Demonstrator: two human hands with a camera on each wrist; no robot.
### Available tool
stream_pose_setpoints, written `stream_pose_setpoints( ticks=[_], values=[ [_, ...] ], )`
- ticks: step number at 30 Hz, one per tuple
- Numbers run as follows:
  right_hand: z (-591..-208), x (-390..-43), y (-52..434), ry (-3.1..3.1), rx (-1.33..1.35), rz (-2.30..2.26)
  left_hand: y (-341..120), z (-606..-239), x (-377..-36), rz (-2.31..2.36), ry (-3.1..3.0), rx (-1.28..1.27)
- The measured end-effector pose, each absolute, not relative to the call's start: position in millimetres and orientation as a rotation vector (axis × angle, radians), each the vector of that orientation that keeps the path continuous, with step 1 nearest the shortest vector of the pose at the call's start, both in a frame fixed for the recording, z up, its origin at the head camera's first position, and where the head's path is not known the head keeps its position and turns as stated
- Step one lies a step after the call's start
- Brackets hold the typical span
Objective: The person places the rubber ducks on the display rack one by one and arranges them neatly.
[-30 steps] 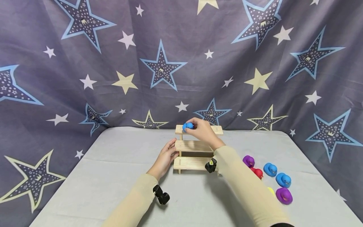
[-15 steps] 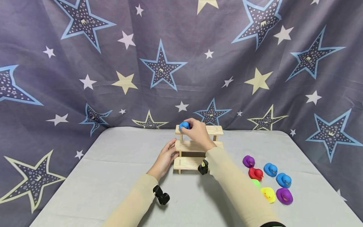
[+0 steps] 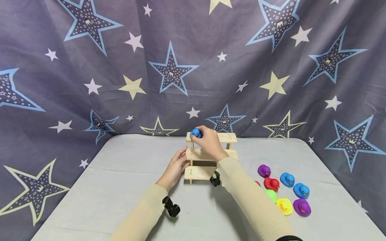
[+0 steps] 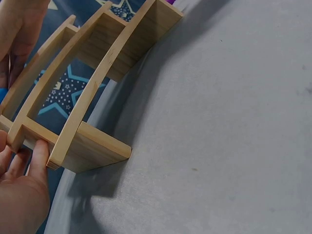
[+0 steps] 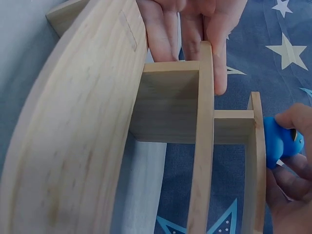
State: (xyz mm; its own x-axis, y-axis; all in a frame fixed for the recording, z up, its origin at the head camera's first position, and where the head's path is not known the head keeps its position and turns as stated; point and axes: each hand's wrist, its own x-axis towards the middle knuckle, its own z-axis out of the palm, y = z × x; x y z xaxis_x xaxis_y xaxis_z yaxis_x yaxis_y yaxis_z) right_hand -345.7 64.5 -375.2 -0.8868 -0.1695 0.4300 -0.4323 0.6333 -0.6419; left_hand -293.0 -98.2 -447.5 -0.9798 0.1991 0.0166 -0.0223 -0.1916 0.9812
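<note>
Small blue rubber duck [image 3: 196, 133] upright at the left end of the three-tier wooden rack's [image 3: 202, 173] top step.

A grey table [image 3: 120, 187] carried everything. Near the middle of its far edge stood a three-tiered wooden shelf [image 3: 199, 172], its feet directly on the surface. Toward the right edge, well apart from the shelf, a cluster of small rubber ducks lay on the surface: a purple duck [image 3: 264, 170] farthest back, a red duck [image 3: 272, 183], two blue ducks [image 3: 287, 179] [image 3: 301, 190], a green duck [image 3: 270, 195], a yellow duck [image 3: 284, 206] and another purple duck [image 3: 302, 207] nearest the front edge.
</note>
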Motion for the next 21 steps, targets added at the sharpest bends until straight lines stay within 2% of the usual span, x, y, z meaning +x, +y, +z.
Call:
stream_pose_setpoints(
  ticks=[21],
  values=[
    [-369.7, -341.9, 69.5, -2.597, 0.514, 1.085, -99.3, -448.7, -292.2, 2.308, 1.898, 0.202]
  ],
)
